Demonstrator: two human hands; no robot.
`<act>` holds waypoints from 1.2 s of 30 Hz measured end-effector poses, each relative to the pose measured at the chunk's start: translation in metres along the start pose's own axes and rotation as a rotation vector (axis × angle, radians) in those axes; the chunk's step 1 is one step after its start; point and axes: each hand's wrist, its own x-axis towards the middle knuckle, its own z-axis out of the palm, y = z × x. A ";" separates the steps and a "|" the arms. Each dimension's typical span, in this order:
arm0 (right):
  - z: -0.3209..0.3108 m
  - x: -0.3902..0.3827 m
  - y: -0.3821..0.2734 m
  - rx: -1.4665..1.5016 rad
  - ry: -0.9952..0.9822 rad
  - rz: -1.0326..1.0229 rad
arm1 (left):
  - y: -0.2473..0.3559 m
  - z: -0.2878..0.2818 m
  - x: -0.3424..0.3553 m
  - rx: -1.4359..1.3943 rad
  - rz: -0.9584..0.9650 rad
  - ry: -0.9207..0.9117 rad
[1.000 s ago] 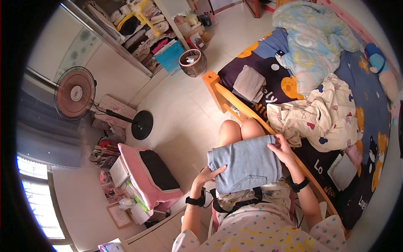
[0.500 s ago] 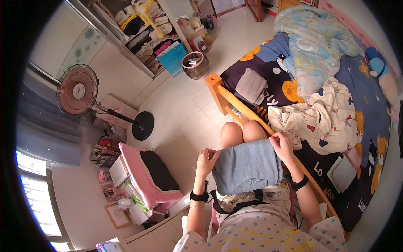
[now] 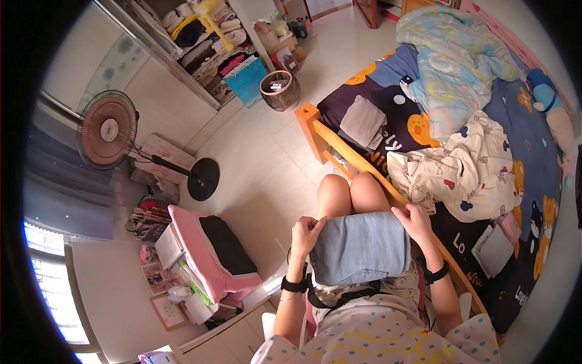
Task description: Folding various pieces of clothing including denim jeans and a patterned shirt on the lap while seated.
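A folded piece of blue denim clothing [image 3: 361,250] lies across my lap, just below my bare knees. My left hand [image 3: 308,234] pinches its far left corner between thumb and fingers. At the far right corner, my right hand [image 3: 413,223] grips the edge the same way. The upper face of the denim looks fairly smooth, with a fold along the near edge. Its underside is hidden against my lap.
To my right, a wooden rail [image 3: 345,155] borders a bed holding folded grey clothes [image 3: 364,121], a cream printed cloth [image 3: 467,170] and a pale blue quilt [image 3: 451,67]. A standing fan [image 3: 108,129] and a pink-edged box-like item [image 3: 227,246] are on my left.
The denim's stitched pocket outline no longer shows; a plain folded face is up. Its far edge sits a little closer to me, and my left hand has shifted slightly right.
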 end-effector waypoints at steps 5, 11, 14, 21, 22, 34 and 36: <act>-0.001 -0.006 0.005 0.109 -0.014 -0.045 | 0.008 -0.009 -0.003 0.036 -0.031 -0.034; 0.004 -0.011 0.019 0.320 0.077 -0.033 | 0.003 -0.012 -0.003 0.010 -0.002 -0.048; 0.001 -0.009 0.027 0.331 0.052 -0.035 | 0.001 -0.012 -0.003 -0.030 -0.017 -0.071; 0.002 -0.006 0.015 0.023 0.041 -0.066 | 0.001 -0.008 0.000 0.049 -0.046 -0.089; 0.000 -0.007 0.008 -0.046 0.001 -0.026 | 0.000 -0.007 0.000 0.060 -0.076 -0.108; 0.011 0.003 0.010 0.005 -0.067 -0.039 | -0.010 -0.006 0.000 -0.018 -0.058 -0.124; 0.016 0.006 0.019 0.040 -0.089 -0.044 | -0.009 -0.007 0.002 -0.009 -0.064 -0.151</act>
